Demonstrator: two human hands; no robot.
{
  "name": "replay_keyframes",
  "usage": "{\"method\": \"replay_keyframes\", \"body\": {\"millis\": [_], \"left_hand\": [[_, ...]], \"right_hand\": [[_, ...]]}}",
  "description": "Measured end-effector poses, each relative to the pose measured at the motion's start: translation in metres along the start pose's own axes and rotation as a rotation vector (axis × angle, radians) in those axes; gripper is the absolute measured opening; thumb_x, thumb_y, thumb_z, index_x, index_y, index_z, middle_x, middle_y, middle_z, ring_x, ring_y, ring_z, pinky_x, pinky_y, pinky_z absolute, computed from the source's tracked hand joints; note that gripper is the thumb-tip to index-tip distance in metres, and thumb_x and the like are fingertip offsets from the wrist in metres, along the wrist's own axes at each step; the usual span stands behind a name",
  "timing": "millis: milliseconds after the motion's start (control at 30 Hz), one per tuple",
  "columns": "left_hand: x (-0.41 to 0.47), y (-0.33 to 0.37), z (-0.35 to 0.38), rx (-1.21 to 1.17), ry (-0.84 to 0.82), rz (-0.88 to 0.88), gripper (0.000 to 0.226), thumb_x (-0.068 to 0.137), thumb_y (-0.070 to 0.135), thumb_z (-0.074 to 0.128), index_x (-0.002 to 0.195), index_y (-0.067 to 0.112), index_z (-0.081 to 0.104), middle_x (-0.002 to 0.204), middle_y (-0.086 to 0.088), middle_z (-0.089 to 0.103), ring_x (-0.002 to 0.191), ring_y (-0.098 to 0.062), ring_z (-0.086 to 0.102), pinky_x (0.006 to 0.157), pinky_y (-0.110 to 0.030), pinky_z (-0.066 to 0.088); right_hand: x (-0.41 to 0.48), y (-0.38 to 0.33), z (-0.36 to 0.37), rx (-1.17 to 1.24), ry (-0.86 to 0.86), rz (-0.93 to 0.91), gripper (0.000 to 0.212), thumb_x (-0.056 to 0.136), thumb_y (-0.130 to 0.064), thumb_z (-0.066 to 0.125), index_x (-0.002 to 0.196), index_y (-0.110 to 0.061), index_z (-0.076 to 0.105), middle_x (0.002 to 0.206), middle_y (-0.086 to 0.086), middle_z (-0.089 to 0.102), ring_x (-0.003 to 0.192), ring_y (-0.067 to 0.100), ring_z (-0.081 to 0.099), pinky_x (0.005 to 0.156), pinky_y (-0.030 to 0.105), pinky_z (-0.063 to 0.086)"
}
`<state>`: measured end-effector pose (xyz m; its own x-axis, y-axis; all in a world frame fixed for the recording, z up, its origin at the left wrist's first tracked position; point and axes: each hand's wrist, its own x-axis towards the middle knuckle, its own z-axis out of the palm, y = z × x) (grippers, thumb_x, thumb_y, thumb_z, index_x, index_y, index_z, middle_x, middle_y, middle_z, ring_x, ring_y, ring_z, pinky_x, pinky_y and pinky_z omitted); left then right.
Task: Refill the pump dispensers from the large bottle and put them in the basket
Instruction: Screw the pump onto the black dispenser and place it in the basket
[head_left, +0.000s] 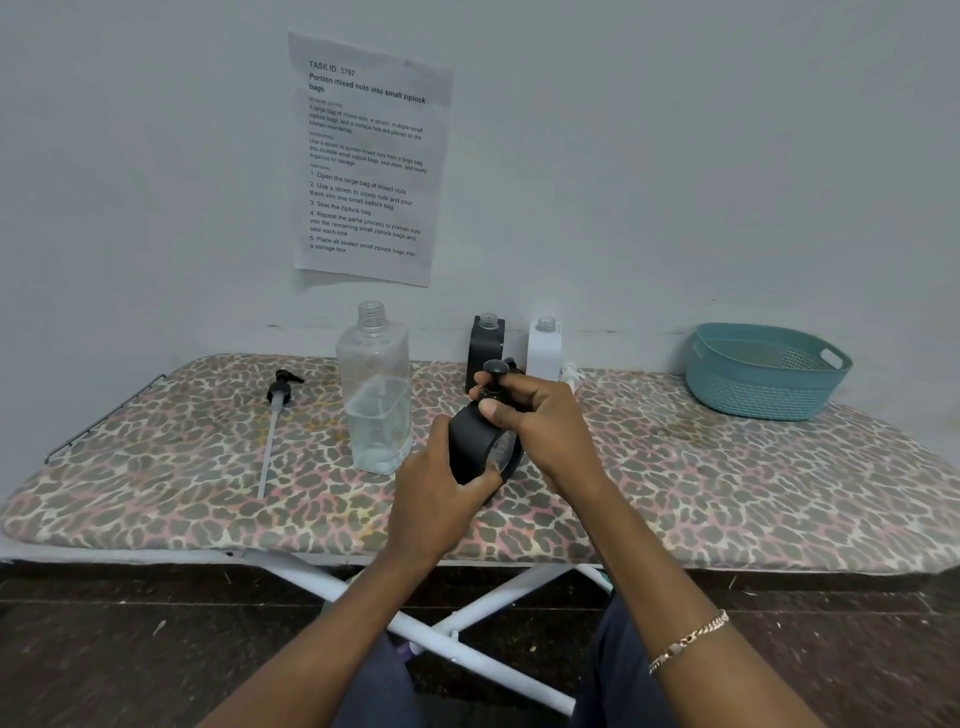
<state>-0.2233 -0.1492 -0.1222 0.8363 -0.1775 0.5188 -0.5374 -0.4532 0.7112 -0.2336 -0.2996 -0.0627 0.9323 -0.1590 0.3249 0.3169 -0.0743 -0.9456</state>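
Observation:
A black pump dispenser (480, 449) is tilted above the middle of the board. My left hand (441, 499) grips its body from below. My right hand (535, 415) is closed around its black pump head (496, 370). The large clear bottle (375, 395) stands uncapped just to the left, about one third full of clear liquid. Behind my hands stand an open black dispenser (484, 345) and an open white dispenser (544, 347), both without pumps. A white pump (570, 373) lies beside the white one. The teal basket (763, 371) sits at the far right, with nothing visible in it.
A black pump with a long tube (274, 426) lies on the left of the leopard-print ironing board (727, 493). A printed sheet (366, 161) is taped to the wall behind. The board's white legs (457, 623) cross below its front edge, above a dark floor.

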Motion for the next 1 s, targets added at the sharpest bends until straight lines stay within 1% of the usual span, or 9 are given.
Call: {"method": "replay_keyframes", "body": {"millis": [67, 200, 267, 367, 467, 633, 700, 833, 1000], "left_hand": [[0.0, 0.0, 0.0, 0.003, -0.002, -0.001, 0.04, 0.083, 0.038, 0.078, 0.106, 0.024, 0.048, 0.078, 0.006, 0.061, 0.067, -0.009, 0.061, 0.057, -0.035, 0.051], [0.0, 0.001, 0.0, 0.002, -0.007, -0.001, 0.04, 0.083, 0.036, 0.078, 0.106, 0.024, 0.048, 0.075, 0.007, 0.059, 0.068, -0.007, 0.06, 0.053, -0.023, 0.045], [-0.001, 0.001, 0.0, 0.004, -0.005, -0.003, 0.04, 0.083, 0.036, 0.079, 0.105, 0.024, 0.048, 0.073, 0.008, 0.058, 0.067, -0.006, 0.059, 0.052, -0.019, 0.043], [-0.001, 0.002, -0.001, -0.002, -0.004, 0.002, 0.039, 0.083, 0.035, 0.079, 0.104, 0.023, 0.048, 0.072, 0.008, 0.057, 0.067, -0.006, 0.058, 0.052, -0.019, 0.043], [-0.001, 0.002, -0.001, -0.001, -0.003, -0.002, 0.039, 0.083, 0.037, 0.078, 0.104, 0.023, 0.048, 0.072, 0.007, 0.058, 0.067, -0.007, 0.059, 0.053, -0.022, 0.044], [-0.001, 0.001, -0.001, 0.0, -0.002, -0.013, 0.04, 0.082, 0.038, 0.079, 0.104, 0.024, 0.048, 0.074, 0.006, 0.06, 0.065, -0.009, 0.059, 0.055, -0.031, 0.049], [-0.001, 0.001, -0.001, -0.002, 0.001, -0.01, 0.04, 0.082, 0.038, 0.079, 0.104, 0.024, 0.048, 0.074, 0.007, 0.06, 0.065, -0.009, 0.06, 0.054, -0.03, 0.049], [-0.002, 0.002, -0.001, -0.014, 0.004, -0.004, 0.039, 0.082, 0.036, 0.079, 0.104, 0.024, 0.049, 0.074, 0.008, 0.06, 0.067, -0.009, 0.06, 0.053, -0.025, 0.047], [-0.002, 0.003, -0.001, -0.009, -0.001, -0.01, 0.039, 0.081, 0.037, 0.077, 0.104, 0.024, 0.049, 0.073, 0.008, 0.059, 0.067, -0.007, 0.059, 0.054, -0.021, 0.044]], "right_hand": [[-0.001, -0.001, 0.0, 0.002, 0.0, 0.003, 0.031, 0.092, 0.004, 0.071, 0.109, -0.022, 0.077, 0.106, 0.001, 0.08, 0.109, 0.014, 0.074, 0.105, 0.036, 0.055], [-0.001, 0.0, 0.001, -0.01, 0.02, 0.012, 0.03, 0.092, 0.003, 0.072, 0.112, -0.019, 0.077, 0.108, 0.001, 0.08, 0.109, 0.014, 0.074, 0.105, 0.039, 0.055], [-0.001, 0.001, 0.003, -0.018, 0.036, 0.021, 0.03, 0.092, 0.002, 0.073, 0.114, -0.017, 0.078, 0.108, 0.0, 0.08, 0.11, 0.014, 0.074, 0.106, 0.041, 0.055], [-0.001, 0.002, 0.004, -0.032, 0.062, 0.022, 0.03, 0.091, 0.0, 0.074, 0.116, -0.016, 0.078, 0.108, 0.0, 0.08, 0.11, 0.014, 0.074, 0.106, 0.042, 0.055], [-0.002, 0.002, 0.006, -0.034, 0.078, 0.021, 0.03, 0.091, 0.0, 0.074, 0.114, -0.018, 0.078, 0.108, -0.001, 0.08, 0.109, 0.013, 0.074, 0.105, 0.042, 0.055], [-0.003, 0.002, 0.008, -0.036, 0.09, 0.023, 0.031, 0.09, -0.001, 0.075, 0.112, -0.023, 0.078, 0.109, -0.003, 0.08, 0.11, 0.012, 0.073, 0.105, 0.042, 0.055], [-0.002, 0.003, 0.008, -0.043, 0.098, 0.022, 0.031, 0.09, -0.001, 0.076, 0.113, -0.022, 0.078, 0.109, -0.002, 0.08, 0.11, 0.012, 0.073, 0.105, 0.042, 0.055], [-0.002, 0.003, 0.009, -0.06, 0.122, 0.025, 0.032, 0.09, -0.002, 0.076, 0.119, -0.013, 0.077, 0.11, -0.001, 0.08, 0.109, 0.012, 0.074, 0.105, 0.042, 0.056], [-0.005, 0.002, 0.011, -0.073, 0.143, 0.019, 0.032, 0.091, -0.003, 0.076, 0.121, -0.014, 0.077, 0.11, -0.002, 0.08, 0.109, 0.01, 0.073, 0.104, 0.039, 0.056]]}}
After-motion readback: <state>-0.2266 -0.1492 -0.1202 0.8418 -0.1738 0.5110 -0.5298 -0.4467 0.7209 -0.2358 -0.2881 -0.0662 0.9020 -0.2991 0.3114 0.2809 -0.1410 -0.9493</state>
